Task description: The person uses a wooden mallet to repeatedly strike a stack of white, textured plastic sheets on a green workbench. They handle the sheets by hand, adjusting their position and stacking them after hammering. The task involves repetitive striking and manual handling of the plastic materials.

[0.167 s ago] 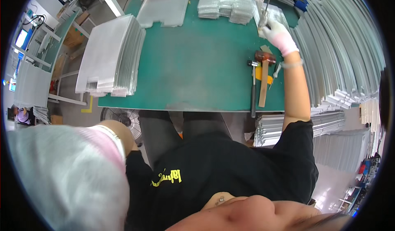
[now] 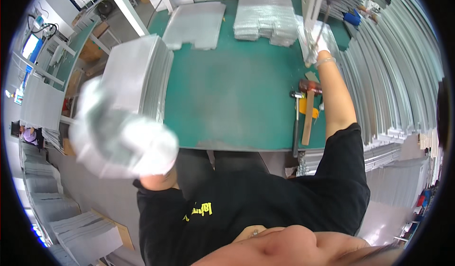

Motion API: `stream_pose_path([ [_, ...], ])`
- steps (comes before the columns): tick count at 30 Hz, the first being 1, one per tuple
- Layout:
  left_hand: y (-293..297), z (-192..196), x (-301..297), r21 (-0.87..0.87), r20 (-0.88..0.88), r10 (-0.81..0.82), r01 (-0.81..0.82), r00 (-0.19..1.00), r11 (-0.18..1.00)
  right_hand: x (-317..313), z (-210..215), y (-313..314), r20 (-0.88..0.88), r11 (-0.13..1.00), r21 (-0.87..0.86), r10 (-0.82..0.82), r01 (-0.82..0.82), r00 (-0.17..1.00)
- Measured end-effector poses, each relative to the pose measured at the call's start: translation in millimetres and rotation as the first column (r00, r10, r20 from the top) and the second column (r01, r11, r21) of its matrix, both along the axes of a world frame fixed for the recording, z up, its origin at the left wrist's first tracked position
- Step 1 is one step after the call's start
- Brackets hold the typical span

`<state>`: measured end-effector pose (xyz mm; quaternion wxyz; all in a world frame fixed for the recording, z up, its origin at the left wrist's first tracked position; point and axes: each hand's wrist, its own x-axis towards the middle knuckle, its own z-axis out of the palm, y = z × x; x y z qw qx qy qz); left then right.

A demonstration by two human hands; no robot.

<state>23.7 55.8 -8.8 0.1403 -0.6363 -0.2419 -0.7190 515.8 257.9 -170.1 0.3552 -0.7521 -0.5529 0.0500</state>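
My left hand (image 2: 125, 135), in a white and grey glove, is raised in front of the near left corner of the green table. Motion blur smears its fingers, and nothing in it can be made out. Just beyond it stands a stack of silvery panels (image 2: 127, 71). My right arm stretches forward to the table's far right. There my gloved right hand (image 2: 325, 39) is beside a thin upright rod (image 2: 323, 24) and a narrow, shiny silvery thing (image 2: 311, 53). Its fingers are mostly hidden, so any grip cannot be seen. A flat silvery sheet (image 2: 332, 34) lies beside this hand.
A wooden-handled mallet (image 2: 308, 114), a black-handled hammer (image 2: 296, 123) and a yellow thing (image 2: 309, 107) lie on the green table (image 2: 222, 90) at right. More silvery pieces (image 2: 263, 17) are stacked at the back. Long rows of panels (image 2: 384, 71) stand right of the table.
My left hand has swung forward from the lower left, up toward the table. My right hand has stayed at the far right, now partly behind the rod. The whole view has shifted slightly.
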Motion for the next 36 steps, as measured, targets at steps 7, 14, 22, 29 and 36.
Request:
stream_pose_path([
  [7, 258.9, -143.7, 114.9, -0.764, 0.001, -0.435, 0.282, 0.9, 0.581, 28.0, -17.5, 88.8, 0.14, 0.968, -0.14, -0.186, 0.206, 0.972],
  [14, 377.5, -186.5, 176.4, -0.993, -0.119, -0.48, -0.1, 0.869, 0.065, -12.8, 36.3, 81.9, -0.139, 0.944, -0.324, -0.119, 0.068, 0.983],
  [22, 378.7, -125.8, 182.1, -0.919, -0.395, -0.494, -0.331, 0.774, 0.216, 25.6, 24.2, 100.5, -0.423, 0.966, -0.258, -0.107, -0.007, 0.9],
  [29, 435.4, -163.5, 172.1, -0.979, 0.204, -0.417, 0.185, 0.886, -0.087, 15.3, 13.6, 102.9, -0.568, 0.977, -0.186, -0.016, -0.109, 0.823],
  [36, 422.7, -146.3, 171.0, -0.915, 0.396, -0.458, 0.3, 0.796, -0.269, 41.3, 10.0, 103.8, -0.896, 0.99, -0.068, -0.006, -0.123, 0.443],
])
